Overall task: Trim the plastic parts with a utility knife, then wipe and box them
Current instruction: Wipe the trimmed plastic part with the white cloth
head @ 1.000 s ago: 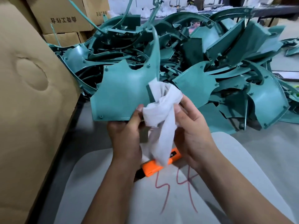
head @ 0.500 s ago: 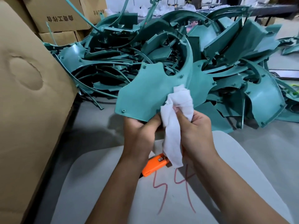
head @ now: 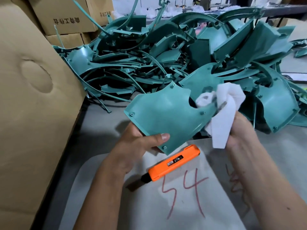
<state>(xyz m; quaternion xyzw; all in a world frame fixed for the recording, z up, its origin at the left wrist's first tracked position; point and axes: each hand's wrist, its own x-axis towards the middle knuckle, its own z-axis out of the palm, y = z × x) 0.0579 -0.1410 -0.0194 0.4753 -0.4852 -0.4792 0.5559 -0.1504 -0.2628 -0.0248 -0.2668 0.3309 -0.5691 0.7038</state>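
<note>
1. Since half a second ago the flat teal plastic part has tipped toward level and swung left – the orange utility knife beneath it now shows whole.
2. Two hands: the left hand grips the part's lower edge, thumb on top; the right hand clutches one white cloth against the part's right arm.
3. One knife lies on the grey desk, on a white sheet marked "54" in red.
4. Behind – a pile of teal parts, uncountable, and brown cartons with printed characters.

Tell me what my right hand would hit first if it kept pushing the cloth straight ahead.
Probably the heap of teal parts right behind the held plastic part. The right hand with the white cloth points up and away toward it, though depth is hard to judge.
</note>
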